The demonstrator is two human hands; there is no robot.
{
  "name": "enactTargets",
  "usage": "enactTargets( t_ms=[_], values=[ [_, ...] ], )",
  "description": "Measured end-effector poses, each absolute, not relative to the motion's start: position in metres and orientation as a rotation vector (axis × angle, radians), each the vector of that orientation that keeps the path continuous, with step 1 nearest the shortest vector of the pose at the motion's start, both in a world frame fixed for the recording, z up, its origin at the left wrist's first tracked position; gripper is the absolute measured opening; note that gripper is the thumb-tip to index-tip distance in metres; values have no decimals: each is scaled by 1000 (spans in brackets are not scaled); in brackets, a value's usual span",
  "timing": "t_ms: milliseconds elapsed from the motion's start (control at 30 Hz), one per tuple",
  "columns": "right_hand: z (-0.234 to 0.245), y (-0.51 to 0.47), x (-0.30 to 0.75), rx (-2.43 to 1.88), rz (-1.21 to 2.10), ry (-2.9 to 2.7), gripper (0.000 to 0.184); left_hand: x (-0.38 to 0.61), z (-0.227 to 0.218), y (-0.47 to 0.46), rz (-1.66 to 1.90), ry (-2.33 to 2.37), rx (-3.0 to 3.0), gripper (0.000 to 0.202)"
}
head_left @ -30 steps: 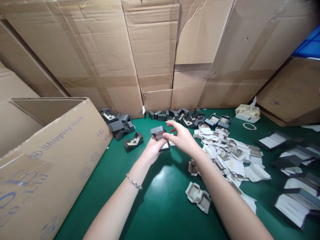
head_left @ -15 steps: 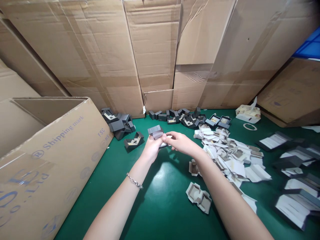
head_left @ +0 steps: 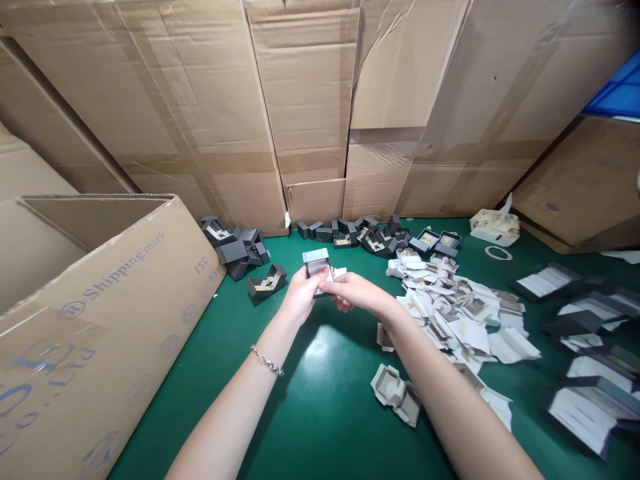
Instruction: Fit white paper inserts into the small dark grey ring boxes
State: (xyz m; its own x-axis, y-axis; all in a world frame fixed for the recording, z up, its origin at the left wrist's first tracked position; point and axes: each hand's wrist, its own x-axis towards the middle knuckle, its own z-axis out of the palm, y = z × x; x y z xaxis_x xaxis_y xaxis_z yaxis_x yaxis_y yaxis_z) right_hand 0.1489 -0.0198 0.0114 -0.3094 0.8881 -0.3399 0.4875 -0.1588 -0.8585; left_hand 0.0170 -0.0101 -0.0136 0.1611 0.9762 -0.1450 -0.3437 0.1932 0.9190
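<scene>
Left: brown cardboard carton, glossy tape. Then piled dark, angular boxes. Left hand clasps small open box, pale-lined, over smooth green table. Right hand curls against box's right side; can't tell what it pinches. Farther right: crumpled white card scraps.

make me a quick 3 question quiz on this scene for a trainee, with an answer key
1. Which words are printed on the carton?
a) Fragile
b) Shipping mark
c) This side up

2. True or false: the white ring lies close to the tissue pack.

3. Fill in the blank: the left hand holds a small ____.

Key: 1. b; 2. true; 3. box
</scene>
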Motion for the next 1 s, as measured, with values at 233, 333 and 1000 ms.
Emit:
enactTargets(
  t_ms=[233,333,1000],
  values=[
    [4,-18,142,-1520,1455,-1624,35,15,-15,-7,1154,916,850,37],
    [3,-18,143,-1519,1466,-1611,32,16,-16,-8,1150,904,849,38],
    [16,-22,153,-1500,1449,-1726,35,10,-10,-7,1115,952,905,38]
  ],
)
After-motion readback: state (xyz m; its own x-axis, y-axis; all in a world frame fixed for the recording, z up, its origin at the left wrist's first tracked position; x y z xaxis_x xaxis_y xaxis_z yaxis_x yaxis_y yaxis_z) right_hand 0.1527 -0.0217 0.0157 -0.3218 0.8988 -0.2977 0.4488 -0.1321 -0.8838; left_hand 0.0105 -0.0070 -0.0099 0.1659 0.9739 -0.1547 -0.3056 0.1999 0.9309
